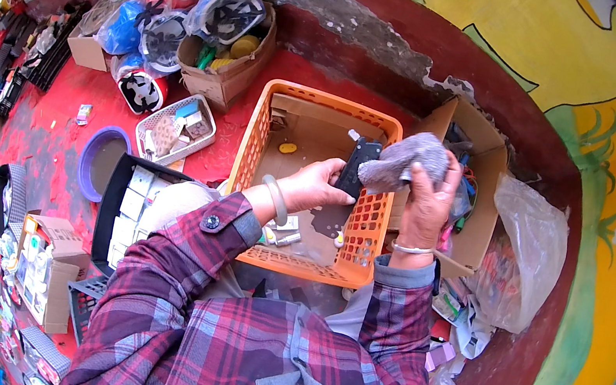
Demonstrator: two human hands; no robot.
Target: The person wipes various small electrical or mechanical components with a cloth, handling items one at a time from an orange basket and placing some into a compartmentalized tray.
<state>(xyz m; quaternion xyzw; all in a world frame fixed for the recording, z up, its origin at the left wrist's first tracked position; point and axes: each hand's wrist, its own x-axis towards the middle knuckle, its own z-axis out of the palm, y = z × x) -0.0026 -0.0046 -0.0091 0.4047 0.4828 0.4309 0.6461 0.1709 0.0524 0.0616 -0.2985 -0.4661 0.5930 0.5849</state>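
Over an orange plastic basket [297, 267], my left hand [310, 190] grips one end of a black oblong object [356, 172] between thumb and fingers; its exact kind does not show. My right hand [430, 202] is closed on a crumpled grey cloth [409, 159], whose lower left edge meets the black object's side. The basket has brown cardboard inside [317, 127]. In it lie a small yellow oval piece [287, 148] and several small white pieces [285, 230].
An open cardboard box [489, 167] of mixed items stands right of the basket, beside a clear plastic bag [527, 255]. To the left are a white basket [157, 118], a purple basin [85, 153] and a black bin [109, 220] of white boxes. Bagged goods fill a far carton [217, 85].
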